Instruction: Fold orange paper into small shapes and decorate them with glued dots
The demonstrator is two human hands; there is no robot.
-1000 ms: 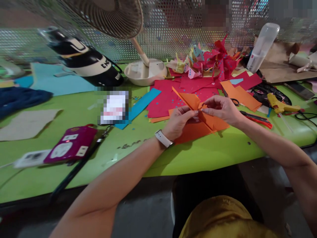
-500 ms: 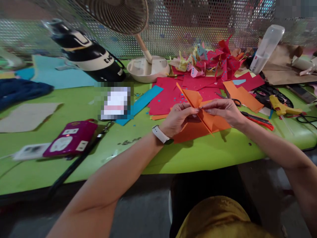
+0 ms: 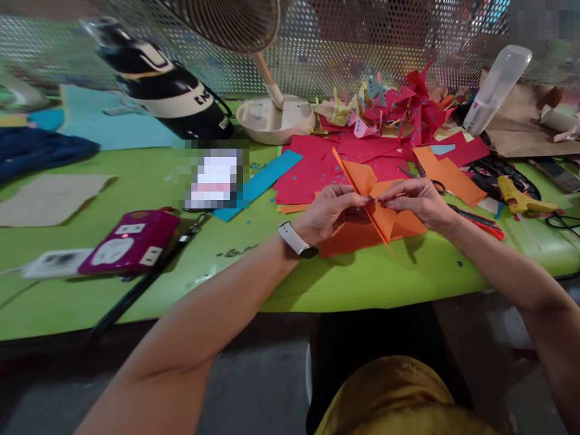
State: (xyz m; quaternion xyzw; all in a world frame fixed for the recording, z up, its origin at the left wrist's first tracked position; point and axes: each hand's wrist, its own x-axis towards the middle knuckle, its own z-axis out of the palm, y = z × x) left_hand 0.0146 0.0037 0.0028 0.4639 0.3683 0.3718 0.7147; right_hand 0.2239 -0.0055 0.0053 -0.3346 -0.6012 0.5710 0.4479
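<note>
A folded orange paper shape [image 3: 360,178] with pointed flaps is pinched between both hands just above the green table [image 3: 362,284]. My left hand [image 3: 328,211], with a white watch on its wrist, grips the shape's left side with closed fingers. My right hand [image 3: 419,202] pinches its right side. Under them lies a flat orange sheet [image 3: 348,238]. Behind it spread red paper sheets [image 3: 312,175].
A pile of folded paper figures [image 3: 385,109] sits at the back, beside a fan base [image 3: 276,118] and a black bottle [image 3: 167,90]. A yellow glue gun [image 3: 521,196], scissors [image 3: 437,184] and a red cutter [image 3: 480,217] lie right. A magenta power strip [image 3: 131,248] lies left.
Both hands keep hold of the orange paper shape and have worked its fold closer together. The view has drifted slightly, otherwise little has moved.
</note>
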